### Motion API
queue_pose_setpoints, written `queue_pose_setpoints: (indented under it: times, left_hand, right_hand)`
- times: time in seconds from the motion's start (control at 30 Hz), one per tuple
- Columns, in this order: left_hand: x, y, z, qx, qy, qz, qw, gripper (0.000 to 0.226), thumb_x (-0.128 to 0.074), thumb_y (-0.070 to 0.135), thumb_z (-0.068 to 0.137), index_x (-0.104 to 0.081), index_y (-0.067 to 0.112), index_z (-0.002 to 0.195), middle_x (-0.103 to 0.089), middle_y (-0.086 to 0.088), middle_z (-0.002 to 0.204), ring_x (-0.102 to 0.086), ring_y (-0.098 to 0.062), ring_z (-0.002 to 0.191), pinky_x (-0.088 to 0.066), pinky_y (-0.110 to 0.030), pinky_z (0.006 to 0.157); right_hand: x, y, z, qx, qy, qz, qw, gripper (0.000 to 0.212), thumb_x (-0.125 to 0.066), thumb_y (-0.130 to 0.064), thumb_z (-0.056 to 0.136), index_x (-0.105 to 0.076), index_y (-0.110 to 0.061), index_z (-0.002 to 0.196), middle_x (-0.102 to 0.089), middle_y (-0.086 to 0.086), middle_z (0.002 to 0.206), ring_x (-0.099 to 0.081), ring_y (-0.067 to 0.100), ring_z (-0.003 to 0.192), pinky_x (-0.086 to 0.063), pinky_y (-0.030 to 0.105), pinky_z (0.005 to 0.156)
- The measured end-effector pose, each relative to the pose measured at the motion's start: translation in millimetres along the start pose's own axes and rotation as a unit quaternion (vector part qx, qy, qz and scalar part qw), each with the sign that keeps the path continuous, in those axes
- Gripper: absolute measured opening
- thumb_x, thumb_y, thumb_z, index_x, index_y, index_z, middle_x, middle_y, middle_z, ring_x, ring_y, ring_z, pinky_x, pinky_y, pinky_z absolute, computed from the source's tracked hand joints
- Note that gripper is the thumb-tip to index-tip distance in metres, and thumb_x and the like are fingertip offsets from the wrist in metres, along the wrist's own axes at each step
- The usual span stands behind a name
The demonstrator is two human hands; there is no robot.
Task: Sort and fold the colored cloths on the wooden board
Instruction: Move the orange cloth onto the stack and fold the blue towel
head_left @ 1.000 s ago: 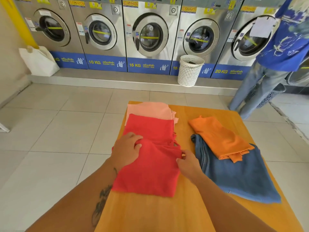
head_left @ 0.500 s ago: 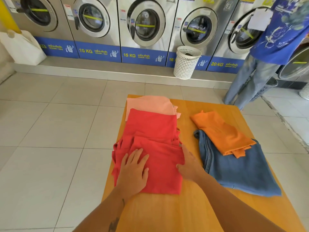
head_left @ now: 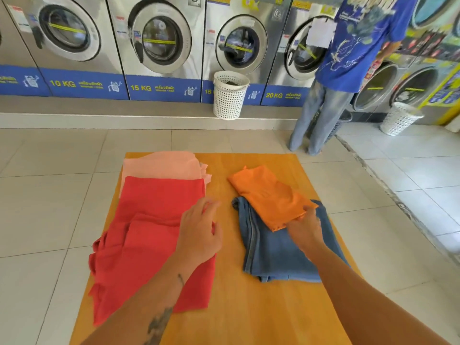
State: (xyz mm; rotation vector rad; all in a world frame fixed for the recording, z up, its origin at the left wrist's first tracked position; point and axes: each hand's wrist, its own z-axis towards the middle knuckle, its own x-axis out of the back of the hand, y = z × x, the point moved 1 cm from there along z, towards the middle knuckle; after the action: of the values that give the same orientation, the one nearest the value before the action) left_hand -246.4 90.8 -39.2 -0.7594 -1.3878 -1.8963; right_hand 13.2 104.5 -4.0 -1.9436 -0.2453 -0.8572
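Note:
On the wooden board (head_left: 249, 307) a folded red cloth (head_left: 149, 245) lies at the left, partly over a pale pink cloth (head_left: 164, 165) behind it. At the right an orange cloth (head_left: 268, 195) rests on a blue cloth (head_left: 273, 250). My left hand (head_left: 201, 230) hovers over the red cloth's right edge, fingers apart, holding nothing. My right hand (head_left: 305, 227) pinches the near corner of the orange cloth.
A row of washing machines (head_left: 159, 38) lines the back wall. A white perforated basket (head_left: 230, 94) stands in front of them, another basket (head_left: 398, 118) farther right. A person in a blue shirt (head_left: 356, 46) stands at the right machines. Tiled floor surrounds the board.
My left hand lifted off the red cloth and moved right. My right hand left the red cloth's edge and went to the orange cloth's near corner.

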Motion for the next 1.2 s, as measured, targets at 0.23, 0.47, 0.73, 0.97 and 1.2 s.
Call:
queue_pose_setpoints:
  times: [0.23,0.47,0.73,0.97,1.2]
  left_hand:
    - [-84,71,36,-0.08,-0.174,0.089,0.977,0.067,-0.054,0.028,0.087,-0.028,0.028,0.149,-0.022,-0.001,0.155,-0.031,-0.025,0.136,-0.03,-0.041,0.11]
    - [-137,98,46,-0.055,-0.076,0.12,0.988,0.036,-0.063,0.024,0.086,-0.064,0.028,0.121,-0.059,0.001,0.13,-0.055,-0.026,0.118,-0.045,-0.042,0.093]
    - [-117,105,38,-0.064,-0.043,0.082,0.994,0.03,-0.05,0.034,0.093,-0.071,0.028,0.114,-0.068,0.011,0.112,-0.056,-0.02,0.106,-0.05,-0.039,0.087]
    - [-71,125,30,-0.105,-0.034,-0.088,0.99,0.032,-0.052,0.032,0.092,-0.066,0.028,0.121,-0.06,0.018,0.121,-0.051,-0.003,0.115,-0.037,-0.023,0.099]
    - [-62,99,52,0.031,-0.051,-0.188,0.98,0.035,-0.046,0.02,0.094,-0.061,0.024,0.125,-0.057,0.011,0.125,-0.051,-0.004,0.115,-0.041,-0.026,0.098]
  right_hand:
    - [12,21,45,-0.143,-0.047,0.23,0.961,0.074,-0.067,-0.024,0.076,-0.028,-0.017,0.138,-0.061,0.009,0.103,-0.063,0.024,0.089,-0.055,0.039,0.068]
    - [6,20,82,-0.22,-0.101,0.399,0.885,0.027,-0.066,-0.016,0.083,-0.061,-0.009,0.108,-0.068,0.013,0.083,-0.065,0.027,0.077,-0.058,0.039,0.065]
    - [1,12,91,-0.16,-0.092,0.324,0.928,0.058,-0.068,-0.017,0.064,-0.051,-0.015,0.119,-0.067,0.012,0.101,-0.07,0.032,0.087,-0.063,0.052,0.069]
    - [42,0,55,-0.026,-0.061,0.375,0.925,0.045,-0.065,0.001,0.08,-0.049,-0.024,0.114,-0.064,0.003,0.104,-0.068,0.026,0.092,-0.061,0.049,0.078]
    - [103,74,11,-0.054,-0.125,0.227,0.964,0.04,-0.058,0.004,0.075,-0.058,-0.013,0.111,-0.067,0.01,0.099,-0.065,0.028,0.086,-0.056,0.053,0.08]
